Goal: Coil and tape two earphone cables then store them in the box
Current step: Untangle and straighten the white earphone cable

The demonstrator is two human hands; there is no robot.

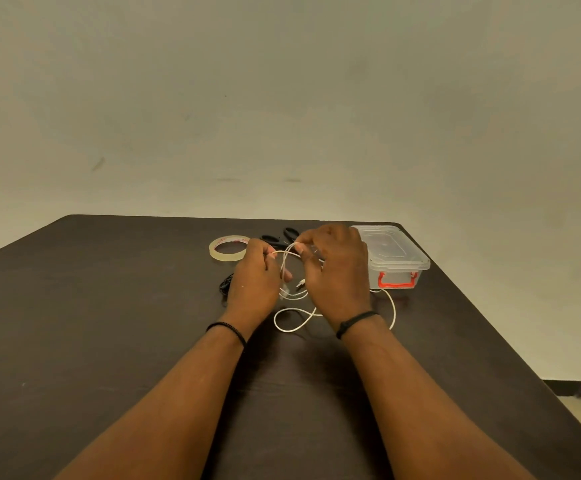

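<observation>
Dark table (109, 323) is backed by a bare wall. White cable (294, 320) is pinched above it by left hand (252, 285) and right hand (337, 278), loops trailing beside the closed box (394, 258).

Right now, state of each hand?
Left hand: closed, pinching the white earphone cable at the loop.
Right hand: closed, pinching the same white cable loop.
</observation>
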